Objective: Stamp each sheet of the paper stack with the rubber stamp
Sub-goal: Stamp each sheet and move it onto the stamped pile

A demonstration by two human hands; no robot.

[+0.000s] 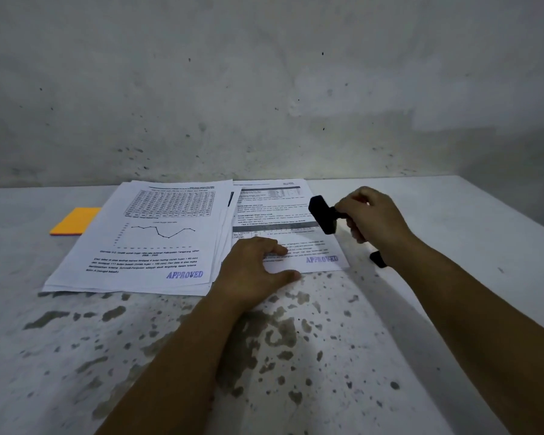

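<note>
Left hand (258, 265) flat on sheet (296, 246) edge; right hand (371, 221) gripping raised rubber stamp (322, 215).

The stamp (323, 215) is black, held up in the air and tilted, above the right sheet (283, 227). This sheet lies flat, with a blue "APPROVED" mark (322, 259) at its lower right corner. To the left lies a loose stack (145, 240); its top sheet shows a table, a line graph and the same blue mark.
</note>
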